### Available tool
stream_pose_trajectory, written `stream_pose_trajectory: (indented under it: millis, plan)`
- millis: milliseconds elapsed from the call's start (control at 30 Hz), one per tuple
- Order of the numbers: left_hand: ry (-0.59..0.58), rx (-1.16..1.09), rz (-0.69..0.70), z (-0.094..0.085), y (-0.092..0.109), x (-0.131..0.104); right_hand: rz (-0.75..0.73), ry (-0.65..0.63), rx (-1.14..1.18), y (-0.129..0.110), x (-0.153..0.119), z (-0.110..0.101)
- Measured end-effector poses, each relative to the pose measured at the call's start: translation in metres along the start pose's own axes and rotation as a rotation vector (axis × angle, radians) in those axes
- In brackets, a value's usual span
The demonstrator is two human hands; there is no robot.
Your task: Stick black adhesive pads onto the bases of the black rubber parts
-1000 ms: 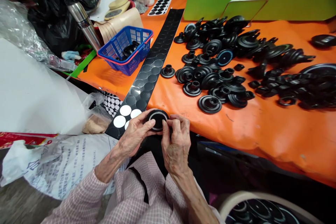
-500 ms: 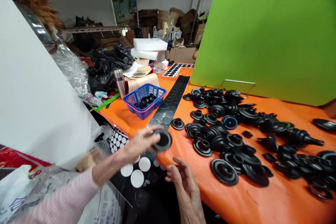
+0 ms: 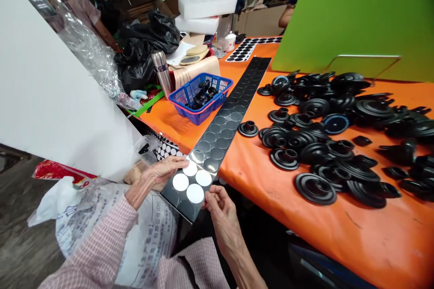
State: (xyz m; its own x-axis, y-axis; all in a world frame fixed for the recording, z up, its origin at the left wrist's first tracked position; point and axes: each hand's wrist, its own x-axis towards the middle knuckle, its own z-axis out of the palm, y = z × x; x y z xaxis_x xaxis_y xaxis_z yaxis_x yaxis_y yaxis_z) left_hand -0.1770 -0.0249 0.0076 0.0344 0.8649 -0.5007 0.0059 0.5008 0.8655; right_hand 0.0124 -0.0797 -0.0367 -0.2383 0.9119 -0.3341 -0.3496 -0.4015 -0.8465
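Note:
A long black sheet of round stickers [image 3: 217, 142] lies along the orange table, its near end sticking out past the edge. Several white circles [image 3: 181, 182] show on that end, where black rounds have been peeled off. My left hand [image 3: 166, 169] grips the sheet's left edge, fingertips beside a white circle. On the opposite edge, my right hand [image 3: 220, 205] pinches the sheet with thumb and forefinger beside the nearest white circle; whether a sticker is lifted there I cannot tell. A blue basket [image 3: 200, 113] with black parts stands left of the sheet.
Many black round plastic bases [image 3: 315, 188] are heaped on the table's right, before a green board [image 3: 359, 18]. A steel flask [image 3: 162, 73] stands behind the basket. White sacks [image 3: 145, 235] lie low at left. Another person's arm [image 3: 286, 16] shows at the back.
The black round base has left my left hand, which now grips the sticker sheet. My right hand has closed from loosely open to a pinch on the sheet's edge. The view has tipped downward.

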Motion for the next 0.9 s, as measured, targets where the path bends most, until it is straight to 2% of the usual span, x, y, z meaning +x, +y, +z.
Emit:
stream_pose_trajectory:
  millis: [100,233,300,400,567,733,833,900]
  plan:
    - [-0.06,-0.069,-0.065,0.015,0.0,0.001,-0.084,-0.008,-0.247,-0.008,-0.002,-0.012]
    - [-0.136,-0.156,0.018,0.026,0.001,-0.002,-0.561,0.213,-0.77,-0.023,0.007,-0.018]
    - [-0.166,-0.168,0.097,0.029,-0.001,-0.005,-0.707,0.188,-0.903,-0.027,0.019,-0.013]
    - [-0.163,-0.1,0.2,0.033,-0.004,-0.007,-0.729,0.146,-1.011,-0.03,0.035,-0.003]
    - [-0.171,0.047,0.251,0.036,-0.003,-0.009,-0.787,0.202,-1.112,-0.031,0.04,0.005]
    - [-0.174,0.117,0.263,0.037,-0.004,-0.008,-0.992,0.263,-1.285,-0.028,0.041,0.007]
    - [-0.138,0.133,0.197,0.023,-0.002,-0.007,-1.01,0.386,-1.203,-0.033,0.045,-0.002]
    - [-0.017,0.218,0.153,0.007,0.004,-0.012,-0.952,0.403,-1.094,-0.04,0.044,-0.014]
